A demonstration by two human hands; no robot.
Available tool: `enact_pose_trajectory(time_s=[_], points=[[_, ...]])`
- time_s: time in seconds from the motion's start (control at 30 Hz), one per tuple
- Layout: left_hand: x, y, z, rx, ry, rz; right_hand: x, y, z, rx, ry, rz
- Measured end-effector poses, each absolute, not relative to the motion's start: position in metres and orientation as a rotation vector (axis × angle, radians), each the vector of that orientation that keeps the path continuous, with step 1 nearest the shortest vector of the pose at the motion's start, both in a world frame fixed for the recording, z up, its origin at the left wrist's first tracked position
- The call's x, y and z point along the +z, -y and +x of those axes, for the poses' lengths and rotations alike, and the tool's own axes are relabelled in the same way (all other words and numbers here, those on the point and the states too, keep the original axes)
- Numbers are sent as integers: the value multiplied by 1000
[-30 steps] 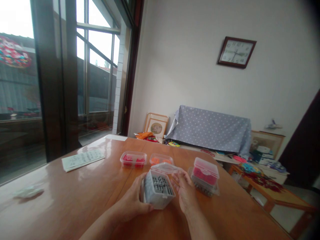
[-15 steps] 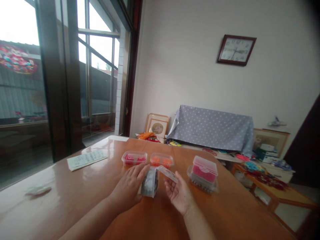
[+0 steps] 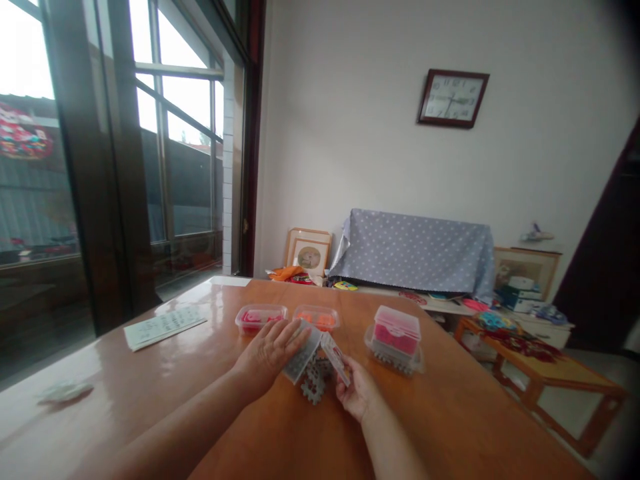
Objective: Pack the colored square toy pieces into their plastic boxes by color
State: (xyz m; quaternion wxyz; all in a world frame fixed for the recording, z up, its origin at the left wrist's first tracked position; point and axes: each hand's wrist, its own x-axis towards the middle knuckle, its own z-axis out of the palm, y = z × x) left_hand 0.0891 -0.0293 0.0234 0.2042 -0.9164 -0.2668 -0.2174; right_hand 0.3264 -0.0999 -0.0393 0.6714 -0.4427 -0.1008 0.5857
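Note:
My left hand point(image 3: 270, 350) lies over the side of a clear plastic box point(image 3: 301, 357) and grips it, tilted above the table. Grey toothed pieces, like small gears point(image 3: 313, 383), show at the box's mouth and on the tabletop just below it. Between the fingers and thumb of my right hand point(image 3: 359, 392) is the box's clear lid point(image 3: 335, 359), with red and white print on it. It is swung away from the box; whether the two are joined cannot be seen. Behind my hands stand a tub of pink pieces point(image 3: 260, 315) and a tub of orange pieces point(image 3: 325, 319).
To the right, a box of pink pieces point(image 3: 397, 330) sits on a clear container holding grey pieces point(image 3: 393, 360). A sheet of paper with writing point(image 3: 165, 325) and a small pale packet point(image 3: 64, 392) lie at the left of the brown table point(image 3: 270, 433).
The box has been tipped over towards the right, and grey pieces now show below its mouth. My right hand has moved slightly down with the lid. The view has shifted a little to the right.

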Motion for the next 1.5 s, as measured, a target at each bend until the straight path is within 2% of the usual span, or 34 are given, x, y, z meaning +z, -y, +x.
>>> enact_pose_trajectory(time_s=[0.27, 0.67, 0.97, 1.5], points=[[16, 8, 95, -602, 671, -2428, -36, 97, 328, 1278, 129, -982], [32, 17, 86, -715, 740, -2426, -38, 97, 330, 1232, 115, -976], [26, 23, 69, -885, 934, -2432, -34, 102, 328, 1247, 180, -1013], [-25, 17, 57, -1310, 1499, -2374, -45, 103, 330, 1192, 266, -1051]])
